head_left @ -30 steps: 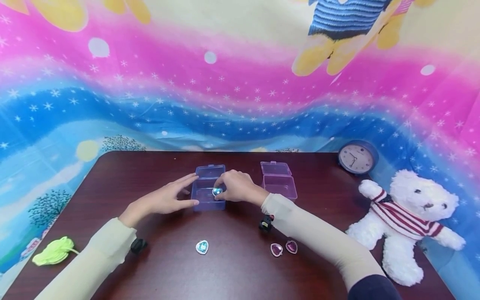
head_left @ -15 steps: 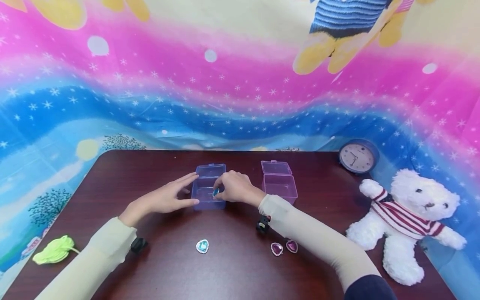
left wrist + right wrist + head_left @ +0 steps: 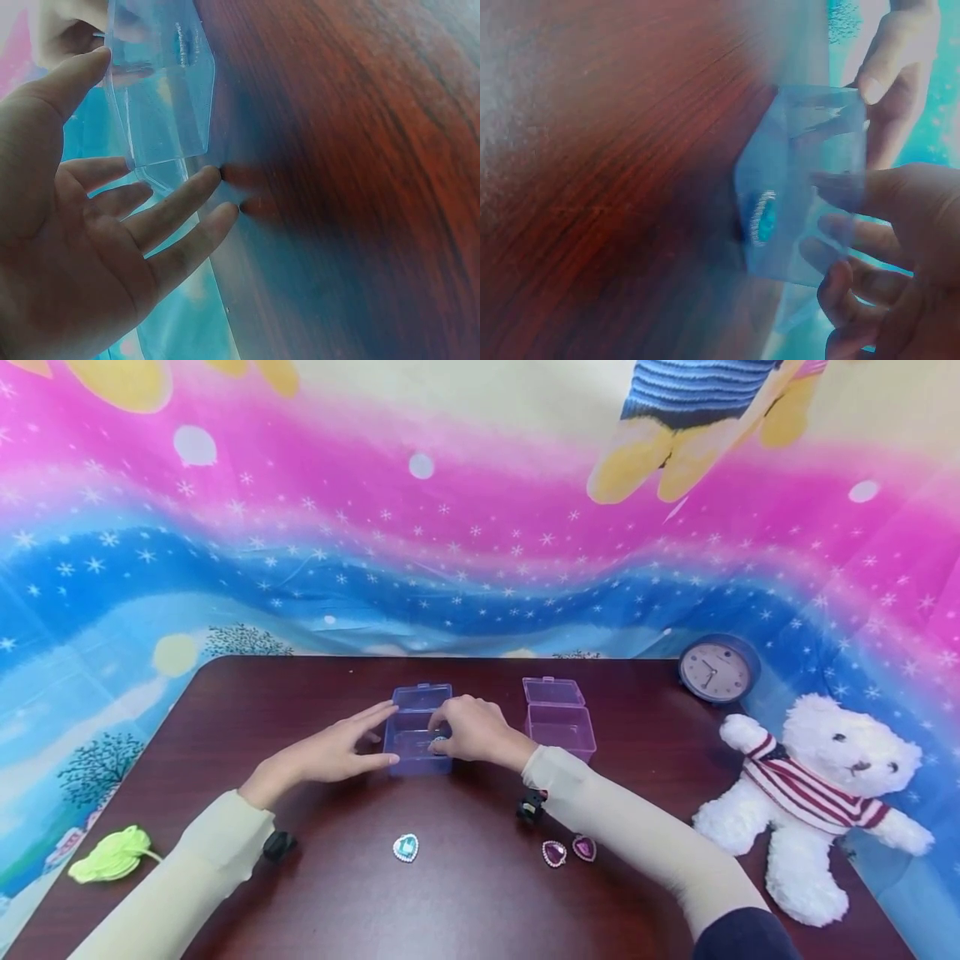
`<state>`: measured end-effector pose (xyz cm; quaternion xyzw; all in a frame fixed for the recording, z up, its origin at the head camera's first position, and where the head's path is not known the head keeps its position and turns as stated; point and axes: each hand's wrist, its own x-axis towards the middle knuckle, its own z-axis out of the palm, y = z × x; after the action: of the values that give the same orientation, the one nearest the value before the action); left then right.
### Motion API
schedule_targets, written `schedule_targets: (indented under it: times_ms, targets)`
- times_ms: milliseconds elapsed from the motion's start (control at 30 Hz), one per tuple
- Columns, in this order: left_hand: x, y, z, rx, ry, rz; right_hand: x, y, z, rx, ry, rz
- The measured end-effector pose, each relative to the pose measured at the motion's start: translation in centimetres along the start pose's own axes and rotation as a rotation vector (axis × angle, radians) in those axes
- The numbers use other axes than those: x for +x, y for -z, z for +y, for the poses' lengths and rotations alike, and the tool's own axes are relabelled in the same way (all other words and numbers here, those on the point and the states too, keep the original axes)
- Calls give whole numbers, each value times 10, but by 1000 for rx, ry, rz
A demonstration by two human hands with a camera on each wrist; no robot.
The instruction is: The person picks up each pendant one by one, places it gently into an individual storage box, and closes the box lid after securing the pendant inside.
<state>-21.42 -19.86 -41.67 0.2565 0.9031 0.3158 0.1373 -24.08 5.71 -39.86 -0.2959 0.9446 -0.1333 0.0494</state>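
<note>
Gem [image 3: 765, 219] in blue box [image 3: 417, 766], below right hand [image 3: 474, 731]
Its fingers parted inside box, apart from gem; left hand [image 3: 330, 753] spread at box's left end

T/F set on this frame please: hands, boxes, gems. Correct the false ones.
1. The right hand reaches into the open translucent blue plastic box. True.
2. The translucent pink plastic box stands open to the right of the blue one. True.
3. One hand is well away from both boxes. False: the left hand is at the blue box's left side.
4. A teal heart-shaped gem with a pale beaded rim is inside the blue box. True.
5. No other gems are in view. False: on the dark reddish-brown table lie a second teal heart gem and two magenta heart gems.
</note>
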Motion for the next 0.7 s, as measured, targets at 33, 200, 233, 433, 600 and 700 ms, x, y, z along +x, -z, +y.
schedule_targets:
  times_ms: [33, 200, 233, 433, 600, 700]
  targets:
    - [0, 0, 0, -2, -1, 0, -3, 2, 0, 3, 14, 12]
    - [0, 0, -2, 1, 0, 5, -22, 16, -6, 33, 91, 70]
    - [1, 0, -2, 5, -2, 6, -27, 19, -8, 43, 104, 75]
    - [1, -1, -2, 31, -27, 23, -53, 19, -23, 83, 191, -10]
    - [0, 0, -2, 44, -22, 40, -65, 0, -37, 67, 241, -145]
    - [0, -1, -3, 42, -19, 39, -69, -16, -44, 61, 244, -188]
